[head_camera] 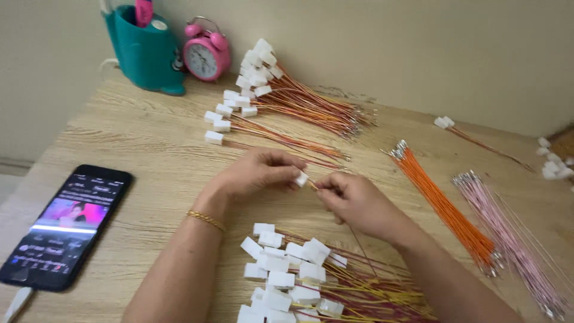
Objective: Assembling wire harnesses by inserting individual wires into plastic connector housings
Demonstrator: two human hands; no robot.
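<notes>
My left hand (257,174) pinches a small white plastic connector (301,179) at its fingertips, above the middle of the wooden table (137,137). My right hand (357,202) is closed on a thin wire right beside that connector, and the two hands almost touch. A gold bracelet circles my left wrist. Just below my hands lies a heap of white connectors with red and yellow wires (299,281).
A second pile of wired white connectors (269,90) fans out at the back. Bundles of orange wires (445,209) and pink wires (508,239) lie to the right. A lit phone (66,227) rests at the left edge. A teal holder (143,51) and pink alarm clock (206,55) stand by the wall.
</notes>
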